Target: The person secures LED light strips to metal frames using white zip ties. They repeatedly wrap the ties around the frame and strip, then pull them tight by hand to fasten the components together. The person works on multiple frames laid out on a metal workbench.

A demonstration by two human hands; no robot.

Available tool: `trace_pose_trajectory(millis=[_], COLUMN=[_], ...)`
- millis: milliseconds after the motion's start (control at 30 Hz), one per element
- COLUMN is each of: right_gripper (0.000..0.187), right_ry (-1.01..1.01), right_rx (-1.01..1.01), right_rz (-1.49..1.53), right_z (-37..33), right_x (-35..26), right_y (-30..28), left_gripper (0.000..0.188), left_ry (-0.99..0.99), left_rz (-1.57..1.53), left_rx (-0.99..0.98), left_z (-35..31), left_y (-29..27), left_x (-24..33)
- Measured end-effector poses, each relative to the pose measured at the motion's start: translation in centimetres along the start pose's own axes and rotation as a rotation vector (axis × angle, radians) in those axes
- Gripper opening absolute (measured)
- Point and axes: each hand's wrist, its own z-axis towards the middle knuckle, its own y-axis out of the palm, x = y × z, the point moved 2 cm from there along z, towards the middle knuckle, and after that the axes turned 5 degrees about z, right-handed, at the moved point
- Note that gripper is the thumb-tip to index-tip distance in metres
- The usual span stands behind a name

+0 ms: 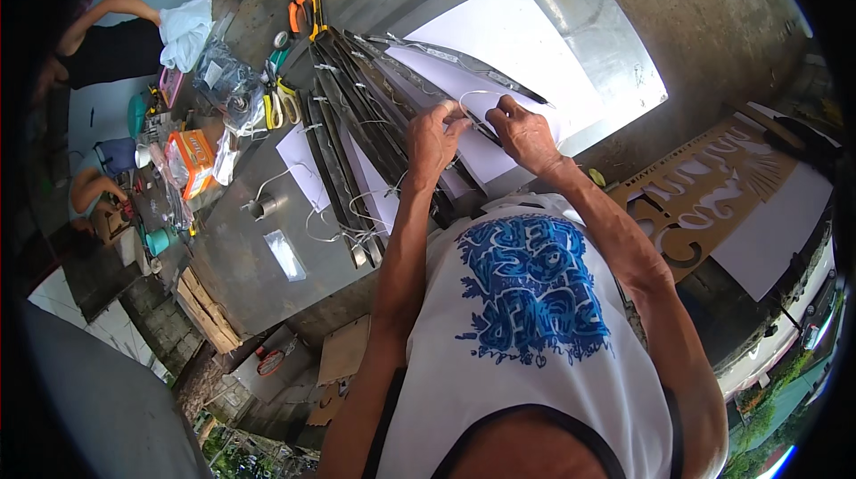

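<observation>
Several long dark strips (332,171) lie fanned out side by side on the metal table, with short pale wires tied on along them. My left hand (432,142) is closed in a pinch at one of the strips on the right of the fan. Close beside it, my right hand (524,136) is also pinched, at the same strip. A thin pale wire (478,93) loops between the fingertips of both hands. White sheets (508,28) lie beneath the strips. More loose wire (308,218) curls at the strips' near left ends.
Pliers with orange handles (298,13), yellow-handled scissors (283,104), an orange box (191,162) and plastic bags crowd the table's left. A metal ring (259,207) stands nearer. Brown cut-out lettering board (713,185) lies at right. Another person's arm (111,11) shows far left.
</observation>
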Motion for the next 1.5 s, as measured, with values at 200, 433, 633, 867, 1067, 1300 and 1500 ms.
trace_pose_trajectory(millis=[200,433,633,867,1067,1300,1500], right_gripper=[0.018,0.011,0.011,0.022,0.024,0.019,0.024], right_ry=[-0.003,-0.057,0.079,0.402,0.72,0.864,0.921], right_rx=[-0.064,-0.004,-0.009,-0.142,-0.364,-0.444,-0.44], right_rz=[-0.043,0.012,0.234,0.496,0.623,1.002,1.108], right_z=[0.1,-0.1,-0.2,0.0,0.9,1.0,0.9], right_x=[-0.5,-0.4,-0.2,-0.4,-0.5,0.4,1.0], right_y=[-0.2,0.1,0.0,-0.6,-1.6,-1.3,-1.0], left_gripper=[0.013,0.007,0.016,0.015,0.017,0.018,0.023], left_ry=[0.01,-0.076,-0.343,-0.68,-0.74,-0.811,-0.809], left_rz=[0.226,0.387,0.068,-0.477,-0.552,-0.659,-0.729], left_rx=[-0.065,-0.164,-0.261,-0.43,-0.46,-0.437,-0.451], left_z=[-0.9,-1.8,-2.2,-1.6,-1.6,-1.9,-2.2], left_y=[-1.0,-0.7,-0.6,-1.0,-1.0,-0.7,-0.2], left_x=[2.1,2.2,1.6,0.8,0.2,0.3,-0.1])
